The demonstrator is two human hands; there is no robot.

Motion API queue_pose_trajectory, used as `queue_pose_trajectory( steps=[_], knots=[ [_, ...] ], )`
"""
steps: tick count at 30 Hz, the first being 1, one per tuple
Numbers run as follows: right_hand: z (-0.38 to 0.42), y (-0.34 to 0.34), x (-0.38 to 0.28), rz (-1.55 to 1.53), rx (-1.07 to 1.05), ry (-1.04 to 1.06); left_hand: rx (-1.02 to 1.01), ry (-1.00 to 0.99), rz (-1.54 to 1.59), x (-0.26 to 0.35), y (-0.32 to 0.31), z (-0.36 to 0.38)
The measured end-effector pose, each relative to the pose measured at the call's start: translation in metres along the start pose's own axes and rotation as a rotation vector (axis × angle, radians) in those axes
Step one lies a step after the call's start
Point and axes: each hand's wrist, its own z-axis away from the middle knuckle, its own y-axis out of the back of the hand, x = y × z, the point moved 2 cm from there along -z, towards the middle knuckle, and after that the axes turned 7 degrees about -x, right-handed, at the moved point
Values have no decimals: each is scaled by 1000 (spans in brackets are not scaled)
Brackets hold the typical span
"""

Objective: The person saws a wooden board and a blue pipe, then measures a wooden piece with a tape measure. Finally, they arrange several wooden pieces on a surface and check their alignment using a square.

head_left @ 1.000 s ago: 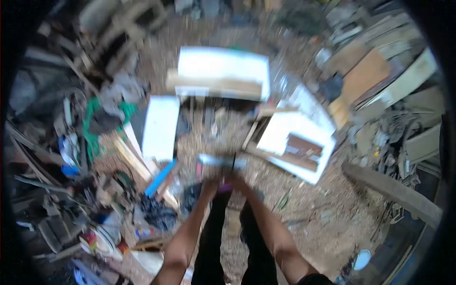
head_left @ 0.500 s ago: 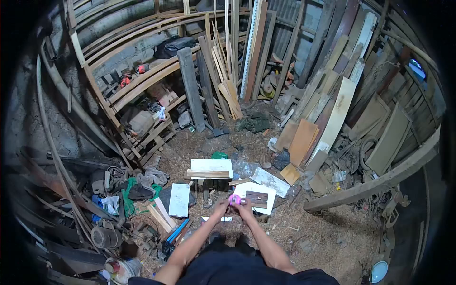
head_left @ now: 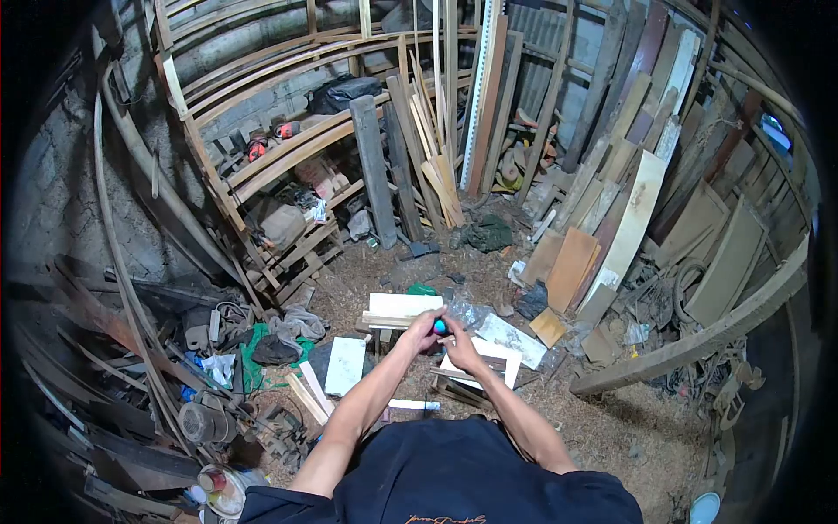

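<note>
Both hands meet over the work spot in front of my body. A small round object (head_left: 439,327), teal with a pinkish edge, shows between them. My left hand (head_left: 422,332) is closed around its left side. Against its right side, my right hand (head_left: 463,353) has its fingers bent; their tips are partly hidden. Just beyond my left hand lies a white board (head_left: 406,304) with a wooden strip (head_left: 384,320) along its near edge. Below my right hand are a white panel (head_left: 511,356) and dark wooden strips (head_left: 458,376).
A pale board (head_left: 346,367) lies to the left, near two wood strips (head_left: 310,393). Another whitish board (head_left: 513,339) lies to the right. Planks (head_left: 633,218) lean at the back right, a wooden rack (head_left: 288,144) stands back left, and a curved beam (head_left: 698,327) crosses the right.
Both hands have moved forward with the round object, which now shows teal where it showed pink. The view has shifted, and more of the dark shirt is visible.
</note>
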Motion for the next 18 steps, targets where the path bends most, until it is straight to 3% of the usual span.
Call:
queue_pose_trajectory(
  steps=[1,2,4,5,6,8,10,11,14,18],
  knots=[
    [-7,7,-5,-23,-98,73,85,-40,11,5,-2,13],
    [-14,14,-4,-173,-187,-46,91,-42,9,15,-4,21],
    [-26,37,-21,-81,-214,-314,160,-114,-181,28,4,27],
    [-33,44,-19,-26,-158,-272,322,-155,-229,39,-12,40],
    [-42,50,-12,32,-98,-225,320,-154,-233,42,-8,38],
    [-63,46,19,45,-48,-186,326,-462,-864,56,1,37],
    [-78,48,11,-89,-62,-185,302,-471,-959,71,-8,44],
    [-80,44,7,-349,-83,-320,258,-507,-1059,78,-14,47],
    [-79,41,9,-598,-127,-321,96,-528,-1247,85,-27,54],
    [-51,50,6,-631,-75,-437,-65,-470,-1367,75,-47,52]
  ],
)
